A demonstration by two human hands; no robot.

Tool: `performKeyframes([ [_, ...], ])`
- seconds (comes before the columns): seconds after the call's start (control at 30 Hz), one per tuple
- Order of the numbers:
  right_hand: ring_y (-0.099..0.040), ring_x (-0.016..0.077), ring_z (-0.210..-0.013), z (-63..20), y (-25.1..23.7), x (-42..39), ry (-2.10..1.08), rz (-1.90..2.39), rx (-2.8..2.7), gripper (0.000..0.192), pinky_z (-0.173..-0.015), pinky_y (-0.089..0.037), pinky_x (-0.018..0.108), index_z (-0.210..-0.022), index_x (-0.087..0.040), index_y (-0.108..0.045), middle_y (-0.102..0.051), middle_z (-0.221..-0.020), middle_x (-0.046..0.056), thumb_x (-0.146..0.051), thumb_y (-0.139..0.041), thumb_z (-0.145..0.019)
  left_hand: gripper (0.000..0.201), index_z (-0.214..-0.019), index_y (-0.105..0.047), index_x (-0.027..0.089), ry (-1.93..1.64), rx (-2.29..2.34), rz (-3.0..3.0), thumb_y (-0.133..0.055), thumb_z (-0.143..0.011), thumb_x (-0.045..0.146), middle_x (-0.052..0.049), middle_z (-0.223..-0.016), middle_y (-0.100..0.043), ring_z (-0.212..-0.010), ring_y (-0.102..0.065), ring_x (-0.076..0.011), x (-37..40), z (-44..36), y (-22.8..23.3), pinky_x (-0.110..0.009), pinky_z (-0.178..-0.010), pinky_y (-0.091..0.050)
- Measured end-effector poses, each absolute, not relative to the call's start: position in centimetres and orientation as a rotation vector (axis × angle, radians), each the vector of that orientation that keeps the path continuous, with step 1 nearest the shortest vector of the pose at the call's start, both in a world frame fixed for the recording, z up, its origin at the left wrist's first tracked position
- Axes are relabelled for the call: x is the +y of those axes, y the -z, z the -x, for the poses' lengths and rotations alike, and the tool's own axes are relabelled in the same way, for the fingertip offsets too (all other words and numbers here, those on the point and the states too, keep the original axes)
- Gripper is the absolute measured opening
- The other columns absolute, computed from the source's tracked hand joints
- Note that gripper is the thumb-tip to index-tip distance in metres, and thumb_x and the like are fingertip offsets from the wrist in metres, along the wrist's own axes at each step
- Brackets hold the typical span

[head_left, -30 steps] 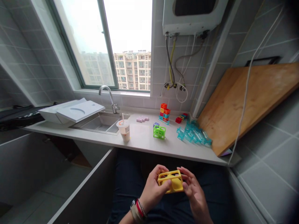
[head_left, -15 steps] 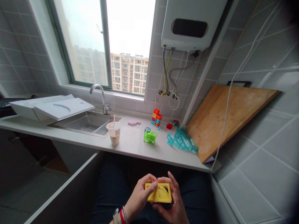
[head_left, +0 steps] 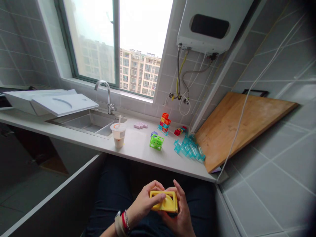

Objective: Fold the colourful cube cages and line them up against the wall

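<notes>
Yellow plastic open-frame block [head_left: 164, 201], square windows with a curved rib inside: it sits in both your hands, low over your lap, in front of the white countertop [head_left: 138, 148] edge. Your left hand [head_left: 144, 205] wraps its left end, thumb lying across the top face, fingers closed on it. Your right hand [head_left: 179, 214] cups it from below and the right side, fingers standing up against its far edge, also closed on it. Red and white bands on your left wrist.

On the countertop, well apart from the block: clear plastic cup with straw and pale drink [head_left: 118, 134], near the steel sink [head_left: 86, 122]; green frame cube [head_left: 156, 142]; heap of teal frame pieces [head_left: 189, 148] just beside the leaning wooden board [head_left: 242, 125]; small stack of red, orange and blue cubes [head_left: 165, 122] by the wall.
</notes>
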State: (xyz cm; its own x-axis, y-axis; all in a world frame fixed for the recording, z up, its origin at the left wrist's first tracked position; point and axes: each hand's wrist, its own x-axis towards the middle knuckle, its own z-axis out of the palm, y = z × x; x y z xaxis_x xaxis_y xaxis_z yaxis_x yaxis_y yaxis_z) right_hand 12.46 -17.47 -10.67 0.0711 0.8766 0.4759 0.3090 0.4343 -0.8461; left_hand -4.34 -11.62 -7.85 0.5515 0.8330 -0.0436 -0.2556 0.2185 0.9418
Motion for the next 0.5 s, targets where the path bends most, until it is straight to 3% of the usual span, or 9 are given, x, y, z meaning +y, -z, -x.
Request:
performKeyframes([
  [0.17, -0.071, 0.0266, -0.098, -12.25, 10.39, -17.7, -0.62, 1.153, -1.456, 0.088, -0.085, -0.061, 0.038, -0.152, -0.025, -0.036, -0.065, -0.115, 0.009, -0.044, -0.081, -0.078, 0.044, -0.097, -0.062, 0.016, -0.834, 0.638, -1.107, -0.081, -0.077, 0.05, -0.002, -0.082, -0.065, -0.075, -0.06, -0.0153, -11.41, 4.29, 8.25, -0.025, -0.068, -0.045],
  [0.5, -0.072, 0.0267, -0.096, -12.5, 9.73, -17.51, -0.584, 1.158, -1.511, 0.079, -0.086, -0.061, 0.038, -0.147, -0.029, -0.044, -0.067, -0.114, 0.008, -0.04, -0.082, -0.078, 0.048, -0.095, -0.062, 0.016, -0.816, 0.645, -1.018, -0.081, -0.075, 0.055, -0.004, -0.085, -0.068, -0.076, -0.061, -0.0157, -11.71, 3.88, 8.26, -0.024, -0.067, -0.044],
])
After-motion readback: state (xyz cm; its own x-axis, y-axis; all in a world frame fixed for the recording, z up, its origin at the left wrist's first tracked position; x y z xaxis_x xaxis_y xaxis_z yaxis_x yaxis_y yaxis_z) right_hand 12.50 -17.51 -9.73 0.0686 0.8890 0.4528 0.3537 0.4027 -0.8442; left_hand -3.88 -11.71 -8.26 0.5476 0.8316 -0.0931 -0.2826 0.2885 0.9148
